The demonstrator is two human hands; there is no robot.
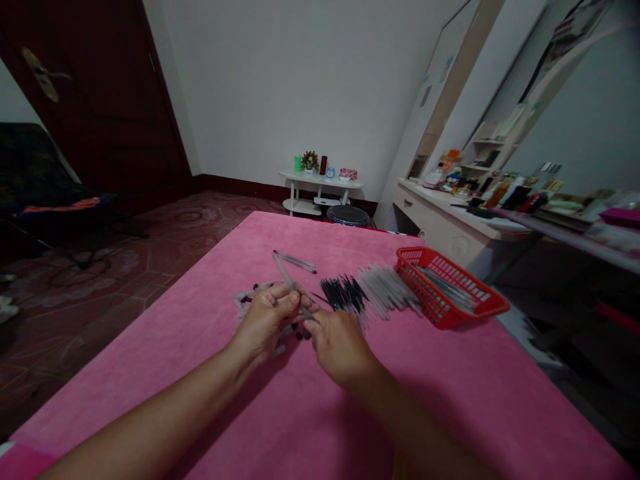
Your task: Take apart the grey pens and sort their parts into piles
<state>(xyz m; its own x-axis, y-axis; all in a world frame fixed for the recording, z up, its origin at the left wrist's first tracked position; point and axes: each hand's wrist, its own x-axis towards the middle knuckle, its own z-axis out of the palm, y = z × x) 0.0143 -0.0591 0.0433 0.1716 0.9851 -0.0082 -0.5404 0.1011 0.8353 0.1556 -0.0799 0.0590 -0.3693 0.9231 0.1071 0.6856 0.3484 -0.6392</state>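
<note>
A slim translucent pen (284, 270) with a dark end slants away from me between my two hands. My left hand (270, 310) is closed around its barrel, thumb on top. At the near end of the pen, the fingers of my right hand (343, 343) are pinched together, partly hiding what they grip. Just beyond lie a couple of pens (295, 260) with dark ends. Clear and black caps (245, 298) lie scattered beneath and beside my left hand. To the right of the hands is a pile of black-tipped pen refills (345, 293), touching a pile of clear barrels (387, 291).
A red plastic basket (440, 303) holding long thin sticks stands on the pink cloth-covered table (200, 373), at the right. Behind the table are a small white shelf (323, 179) and a round dark stool (349, 215). A cluttered dresser (450, 217) stands at the right.
</note>
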